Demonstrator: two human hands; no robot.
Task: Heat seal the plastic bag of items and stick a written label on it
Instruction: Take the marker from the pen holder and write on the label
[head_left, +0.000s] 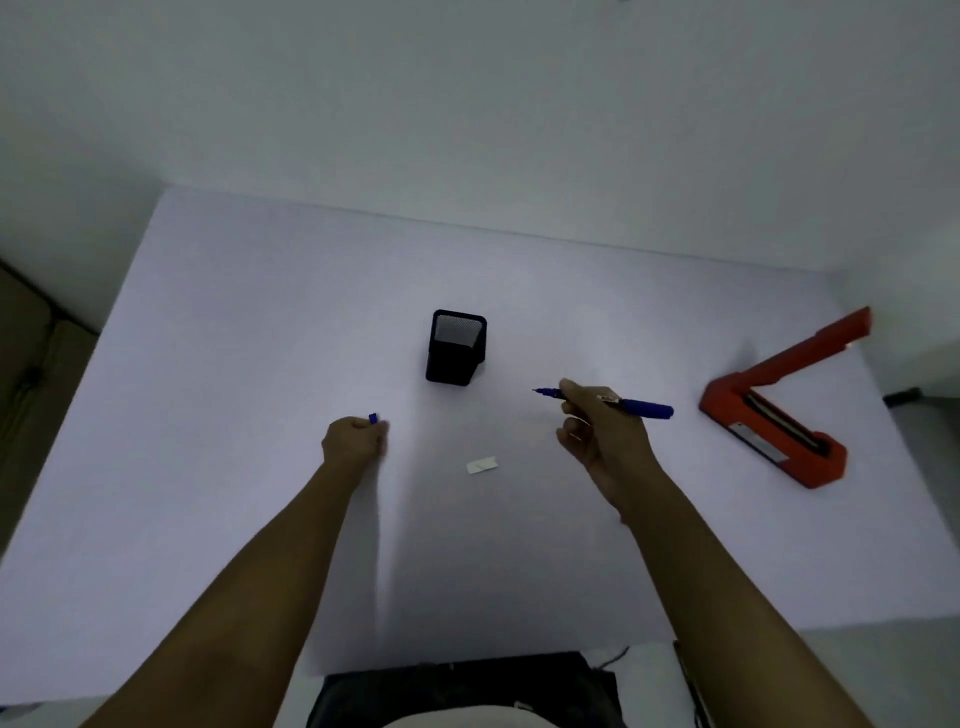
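While the right hand (597, 431) grips an uncapped blue pen (618, 403), the left hand (353, 439) curls around its cap (373, 418). Between them on the table (208, 364) lies a small white label (481, 465). At two o'clock sits the open red sealer (779, 410); at twelve, a black mesh cup (456, 347).

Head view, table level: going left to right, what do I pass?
Left hand gripping the pen cap → black mesh pen holder → white label → right hand holding the blue pen → red heat sealer.
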